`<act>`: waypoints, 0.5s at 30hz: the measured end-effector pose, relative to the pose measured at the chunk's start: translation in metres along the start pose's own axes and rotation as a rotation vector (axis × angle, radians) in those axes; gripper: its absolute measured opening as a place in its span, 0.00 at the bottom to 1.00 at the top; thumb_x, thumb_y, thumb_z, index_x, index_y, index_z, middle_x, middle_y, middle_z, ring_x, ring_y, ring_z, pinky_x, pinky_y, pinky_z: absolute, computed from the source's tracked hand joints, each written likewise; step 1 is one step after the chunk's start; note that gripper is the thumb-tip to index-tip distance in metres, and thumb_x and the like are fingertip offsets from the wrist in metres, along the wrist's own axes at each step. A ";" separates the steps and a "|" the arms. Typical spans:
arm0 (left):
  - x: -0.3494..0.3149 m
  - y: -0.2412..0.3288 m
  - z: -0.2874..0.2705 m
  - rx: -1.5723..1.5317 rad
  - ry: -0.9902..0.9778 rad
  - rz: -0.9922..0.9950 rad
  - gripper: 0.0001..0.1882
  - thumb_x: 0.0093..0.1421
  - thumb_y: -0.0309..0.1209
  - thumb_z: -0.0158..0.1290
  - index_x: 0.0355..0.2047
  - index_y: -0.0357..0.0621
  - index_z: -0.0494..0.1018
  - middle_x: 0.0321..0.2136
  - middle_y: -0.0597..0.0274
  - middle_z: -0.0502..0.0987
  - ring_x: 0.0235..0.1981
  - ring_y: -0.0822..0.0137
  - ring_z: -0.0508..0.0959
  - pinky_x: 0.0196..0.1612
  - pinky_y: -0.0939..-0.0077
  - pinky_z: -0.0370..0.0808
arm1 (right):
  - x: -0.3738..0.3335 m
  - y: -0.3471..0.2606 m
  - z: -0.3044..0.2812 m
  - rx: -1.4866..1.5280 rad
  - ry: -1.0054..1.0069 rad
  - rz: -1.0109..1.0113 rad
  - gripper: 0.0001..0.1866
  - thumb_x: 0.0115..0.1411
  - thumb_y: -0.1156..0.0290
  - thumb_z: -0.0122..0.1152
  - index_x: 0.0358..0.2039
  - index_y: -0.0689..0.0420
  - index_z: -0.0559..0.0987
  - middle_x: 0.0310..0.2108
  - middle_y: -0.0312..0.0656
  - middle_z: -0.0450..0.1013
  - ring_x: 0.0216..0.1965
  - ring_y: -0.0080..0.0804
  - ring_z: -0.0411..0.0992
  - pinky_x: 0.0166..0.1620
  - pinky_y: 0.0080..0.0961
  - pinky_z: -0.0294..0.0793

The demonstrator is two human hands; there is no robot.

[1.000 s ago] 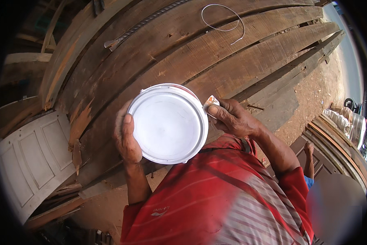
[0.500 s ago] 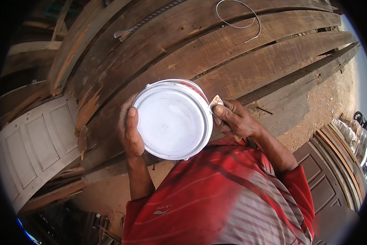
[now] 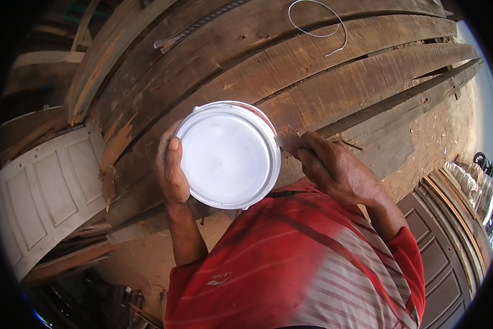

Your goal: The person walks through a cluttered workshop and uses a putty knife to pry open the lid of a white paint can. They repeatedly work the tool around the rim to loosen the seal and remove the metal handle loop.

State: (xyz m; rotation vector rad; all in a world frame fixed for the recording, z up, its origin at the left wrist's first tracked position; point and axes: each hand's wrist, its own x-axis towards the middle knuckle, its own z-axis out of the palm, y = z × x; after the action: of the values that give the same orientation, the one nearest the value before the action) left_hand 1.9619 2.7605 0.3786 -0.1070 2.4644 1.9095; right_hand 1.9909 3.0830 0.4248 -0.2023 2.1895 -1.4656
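A white plastic bucket (image 3: pixel 224 159) faces me with its round, smudged lid. My left hand (image 3: pixel 172 164) grips its left side, thumb on the rim and the other fingers mostly out of sight behind it. At the bucket's right edge my right hand (image 3: pixel 334 167) is closed round a scraper (image 3: pixel 290 140) with a flat, stained metal blade. The blade's tip is at the rim; whether it is under the lid's edge I cannot tell. The fingers cover the scraper's handle.
Long brown wooden planks (image 3: pixel 312 98) lie beneath, with gaps between them. A loop of wire (image 3: pixel 342 33) and a twisted metal rod (image 3: pixel 202 24) rest on top. A nail (image 3: pixel 351 145) sticks out nearby. A pale panelled door (image 3: pixel 51 192) is at left, brown doors (image 3: pixel 441 263) at right.
My right hand has turned, its back now facing up, and the blade has tilted against the bucket's rim. The bucket has shifted slightly up and left with my left hand.
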 end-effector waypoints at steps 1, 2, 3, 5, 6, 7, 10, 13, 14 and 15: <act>0.000 0.001 0.002 -0.019 -0.002 -0.007 0.27 0.75 0.44 0.44 0.60 0.32 0.74 0.55 0.46 0.79 0.57 0.59 0.78 0.62 0.62 0.71 | -0.003 -0.021 -0.004 -0.060 -0.036 0.119 0.11 0.72 0.71 0.52 0.48 0.65 0.71 0.28 0.65 0.74 0.32 0.67 0.77 0.35 0.55 0.73; 0.000 0.001 0.002 -0.038 -0.002 -0.015 0.27 0.75 0.44 0.44 0.60 0.32 0.74 0.55 0.46 0.79 0.57 0.59 0.78 0.62 0.62 0.71 | -0.008 -0.023 0.002 -0.068 0.004 0.096 0.10 0.71 0.72 0.52 0.48 0.65 0.70 0.27 0.65 0.74 0.31 0.67 0.77 0.35 0.55 0.72; 0.000 0.000 0.002 -0.050 -0.007 -0.014 0.27 0.75 0.44 0.44 0.60 0.32 0.74 0.55 0.47 0.79 0.57 0.59 0.78 0.62 0.62 0.71 | -0.013 -0.024 0.007 -0.079 0.042 0.071 0.10 0.71 0.72 0.52 0.49 0.64 0.69 0.26 0.64 0.74 0.31 0.67 0.76 0.34 0.56 0.72; 0.001 -0.003 0.000 -0.072 -0.015 -0.013 0.27 0.76 0.44 0.44 0.60 0.32 0.74 0.55 0.47 0.79 0.56 0.59 0.78 0.63 0.63 0.71 | -0.016 -0.029 0.012 -0.093 0.126 0.046 0.10 0.71 0.73 0.53 0.49 0.63 0.68 0.26 0.64 0.74 0.31 0.68 0.76 0.33 0.56 0.72; 0.001 -0.004 0.000 -0.069 -0.020 -0.005 0.27 0.76 0.44 0.44 0.60 0.32 0.74 0.55 0.47 0.79 0.56 0.59 0.78 0.62 0.63 0.71 | -0.017 -0.032 0.015 -0.091 0.170 0.046 0.11 0.71 0.74 0.53 0.49 0.63 0.68 0.26 0.64 0.74 0.31 0.68 0.76 0.32 0.56 0.72; 0.002 -0.002 0.000 -0.066 -0.026 0.002 0.26 0.76 0.44 0.44 0.60 0.32 0.74 0.55 0.47 0.79 0.56 0.59 0.78 0.62 0.63 0.71 | -0.017 -0.034 0.017 -0.090 0.215 0.046 0.11 0.70 0.74 0.54 0.50 0.63 0.67 0.26 0.64 0.74 0.31 0.68 0.76 0.32 0.57 0.71; 0.001 0.000 0.000 -0.071 -0.024 0.005 0.26 0.76 0.44 0.44 0.60 0.33 0.74 0.54 0.48 0.80 0.56 0.60 0.78 0.62 0.63 0.72 | -0.009 -0.034 0.021 -0.170 0.147 0.067 0.10 0.70 0.74 0.54 0.47 0.63 0.67 0.26 0.64 0.73 0.31 0.68 0.76 0.32 0.58 0.71; 0.000 -0.002 -0.001 -0.094 -0.027 0.000 0.26 0.76 0.44 0.44 0.60 0.33 0.74 0.54 0.48 0.80 0.56 0.60 0.78 0.62 0.63 0.72 | -0.004 -0.030 0.030 -0.218 0.154 0.025 0.09 0.69 0.75 0.54 0.45 0.62 0.66 0.29 0.63 0.74 0.31 0.68 0.76 0.33 0.58 0.73; 0.000 -0.003 -0.002 -0.103 -0.031 -0.001 0.26 0.76 0.44 0.44 0.60 0.33 0.74 0.54 0.48 0.80 0.56 0.60 0.78 0.62 0.63 0.72 | -0.003 -0.033 0.032 -0.249 0.163 0.031 0.09 0.69 0.75 0.55 0.45 0.62 0.66 0.29 0.63 0.74 0.31 0.68 0.76 0.33 0.58 0.74; 0.000 -0.006 -0.002 -0.109 -0.028 0.009 0.26 0.76 0.44 0.44 0.60 0.33 0.74 0.54 0.48 0.80 0.56 0.60 0.78 0.62 0.63 0.73 | -0.003 -0.034 0.034 -0.278 0.172 0.037 0.09 0.68 0.75 0.55 0.45 0.62 0.66 0.30 0.63 0.74 0.31 0.67 0.76 0.33 0.57 0.75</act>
State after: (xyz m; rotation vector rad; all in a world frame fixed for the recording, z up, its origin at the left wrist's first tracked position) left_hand 1.9620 2.7570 0.3736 -0.0706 2.3466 2.0347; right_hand 2.0048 3.0424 0.4463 -0.1317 2.5197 -1.1922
